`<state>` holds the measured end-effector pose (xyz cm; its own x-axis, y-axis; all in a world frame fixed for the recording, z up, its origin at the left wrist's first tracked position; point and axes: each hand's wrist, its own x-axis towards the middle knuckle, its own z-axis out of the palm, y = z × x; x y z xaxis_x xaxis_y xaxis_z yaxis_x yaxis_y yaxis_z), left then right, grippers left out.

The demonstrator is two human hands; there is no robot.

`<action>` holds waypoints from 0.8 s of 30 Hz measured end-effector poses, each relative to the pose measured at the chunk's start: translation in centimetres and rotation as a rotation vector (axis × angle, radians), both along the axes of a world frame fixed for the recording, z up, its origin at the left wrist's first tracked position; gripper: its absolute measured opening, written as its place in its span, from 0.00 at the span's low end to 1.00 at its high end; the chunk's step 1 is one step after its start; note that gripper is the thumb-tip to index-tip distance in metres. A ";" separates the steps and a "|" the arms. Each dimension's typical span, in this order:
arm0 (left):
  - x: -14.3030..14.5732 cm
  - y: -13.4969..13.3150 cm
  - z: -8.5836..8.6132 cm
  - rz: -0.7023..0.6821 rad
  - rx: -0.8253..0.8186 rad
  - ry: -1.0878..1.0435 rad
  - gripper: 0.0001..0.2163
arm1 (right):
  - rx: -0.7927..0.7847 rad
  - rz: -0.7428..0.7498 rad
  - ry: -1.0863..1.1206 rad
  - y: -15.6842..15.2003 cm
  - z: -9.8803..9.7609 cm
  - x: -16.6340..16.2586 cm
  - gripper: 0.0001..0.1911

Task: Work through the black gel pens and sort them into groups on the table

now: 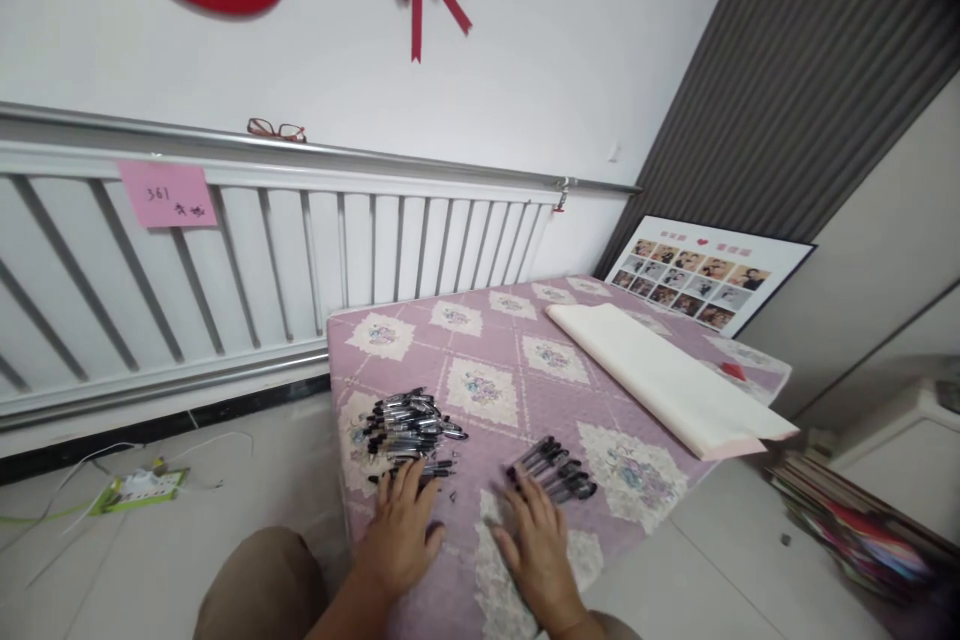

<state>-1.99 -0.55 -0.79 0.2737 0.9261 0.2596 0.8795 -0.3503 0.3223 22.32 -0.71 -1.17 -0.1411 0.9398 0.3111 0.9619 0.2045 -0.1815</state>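
A heap of black and clear pens (409,420) lies near the left edge of the flowered table cover (517,400). My left hand (401,530) rests at the heap's near side, fingers spread, with the fingertips over the closest pens. To the right, a smaller group of pens (559,470) lies roughly side by side, caps pointing right. My right hand (536,535) is open at the near left of that group, its fingertips at the pens' edge and slightly blurred. Small dark bits lie on the cloth between the hands.
A folded cream sheet (660,370) lies across the table's right side. Behind it leans a photo board (690,275). A white radiator (420,240) lines the wall, with glasses (277,130) above. A power strip (146,490) and cables are on the floor; stacked papers (862,520) stand right.
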 end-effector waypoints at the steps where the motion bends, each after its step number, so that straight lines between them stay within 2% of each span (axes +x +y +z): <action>1: 0.0 0.0 0.1 0.001 0.004 -0.010 0.26 | 0.001 0.025 0.035 -0.3 -0.2 -1.9 0.22; 4: -0.2 0.1 0.2 0.009 0.039 -0.055 0.25 | 0.013 0.077 0.197 -0.5 -0.8 -6.7 0.21; 6: -0.4 0.2 -0.1 0.035 0.078 -0.107 0.24 | 0.025 0.074 0.307 -0.1 -1.1 -8.5 0.19; 12: -1.6 0.5 -1.6 0.148 0.222 -0.417 0.20 | 0.104 0.039 0.510 1.1 -1.3 -8.6 0.15; 16: -4.1 1.0 -2.0 0.301 0.255 -0.629 0.16 | 0.130 0.049 0.529 1.1 -1.1 -8.5 0.13; 19: -7.4 2.4 -1.6 0.353 0.161 -0.626 0.14 | 0.118 0.066 0.511 1.1 -1.1 -8.6 0.12; 22: -10.5 4.3 -0.8 0.276 -0.048 -0.465 0.12 | 0.105 0.062 0.485 1.3 -1.2 -8.5 0.12; 24: -11.7 5.6 -0.3 0.222 -0.093 -0.404 0.10 | 0.102 0.052 0.469 1.4 -1.3 -8.4 0.12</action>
<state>-13.71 5.07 -1.12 -0.0395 0.9752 0.2176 0.7271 -0.1213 0.6757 13.95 0.71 -2.48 -0.0099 0.8966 0.4427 0.7693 0.2897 -0.5694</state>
